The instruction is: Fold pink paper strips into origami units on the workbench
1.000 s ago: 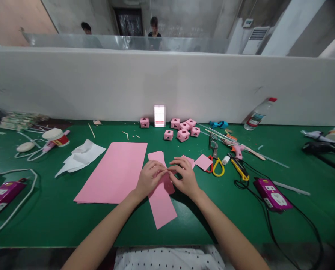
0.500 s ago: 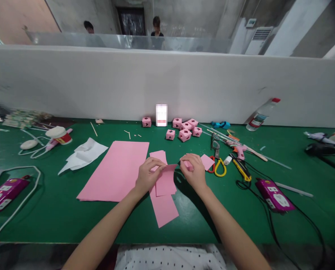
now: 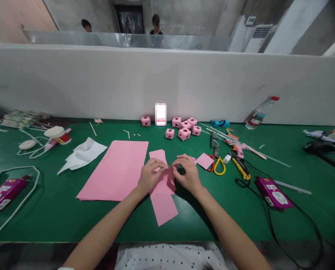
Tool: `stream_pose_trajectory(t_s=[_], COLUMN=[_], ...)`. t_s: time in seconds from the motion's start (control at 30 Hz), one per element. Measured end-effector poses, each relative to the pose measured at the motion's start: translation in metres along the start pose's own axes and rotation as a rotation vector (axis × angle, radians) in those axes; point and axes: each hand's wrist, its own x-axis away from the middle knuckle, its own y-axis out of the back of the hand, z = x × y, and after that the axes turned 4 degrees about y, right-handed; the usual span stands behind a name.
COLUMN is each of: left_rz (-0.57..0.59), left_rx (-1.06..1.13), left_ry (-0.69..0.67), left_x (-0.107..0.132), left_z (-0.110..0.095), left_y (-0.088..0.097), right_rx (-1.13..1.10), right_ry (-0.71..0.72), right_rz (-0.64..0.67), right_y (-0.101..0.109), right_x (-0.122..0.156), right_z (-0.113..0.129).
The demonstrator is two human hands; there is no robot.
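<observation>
My left hand (image 3: 150,175) and my right hand (image 3: 186,174) meet over a small pink paper piece (image 3: 166,182), each pinching its top edge with curled fingers. The piece is raised slightly above a long pink paper strip (image 3: 162,202) that lies on the green table (image 3: 43,210). A large pink sheet (image 3: 115,169) lies just left of my left hand. A small pink square (image 3: 204,161) lies just right of my right hand. Several finished pink paper cubes (image 3: 184,133) sit near the white partition.
Scissors with red and yellow handles (image 3: 216,164), a yellow utility knife (image 3: 240,168), a pink glue gun (image 3: 236,149) and a purple power strip (image 3: 272,192) with black cable lie to the right. White crumpled paper (image 3: 81,155), a tape roll (image 3: 56,134) and another purple power strip (image 3: 2,189) lie left. A bottle (image 3: 260,112) leans on the partition.
My right hand had moved right toward the small square half a second ago; it has come back to the paper piece. My left hand kept its hold on the piece.
</observation>
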Motion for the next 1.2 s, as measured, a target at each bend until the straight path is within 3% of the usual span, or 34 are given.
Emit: stream_pose_trajectory(t_s=[0.3, 0.53, 0.7, 0.93, 1.2], left_rz=[-0.052, -0.029, 0.005, 0.060, 0.071], left_rx=[0.073, 0.146, 0.118, 0.046, -0.095], left_ry=[0.053, 0.094, 0.085, 0.004, -0.048], left_x=[-0.002, -0.003, -0.003, -0.001, 0.000], left_z=[-0.002, 0.000, -0.002, -0.002, -0.002], left_y=[0.006, 0.002, 0.002, 0.000, 0.001], right_rx=[0.057, -0.069, -0.148, -0.133, -0.102], right_ry=[-0.104, -0.038, -0.136, -0.079, -0.113], right_rz=[-0.163, 0.009, -0.009, 0.089, 0.073], right_y=[0.018, 0.011, 0.006, -0.003, -0.001], right_x=[-0.009, -0.006, -0.003, 0.003, 0.003], right_z=[-0.008, 0.005, 0.010, 0.015, 0.017])
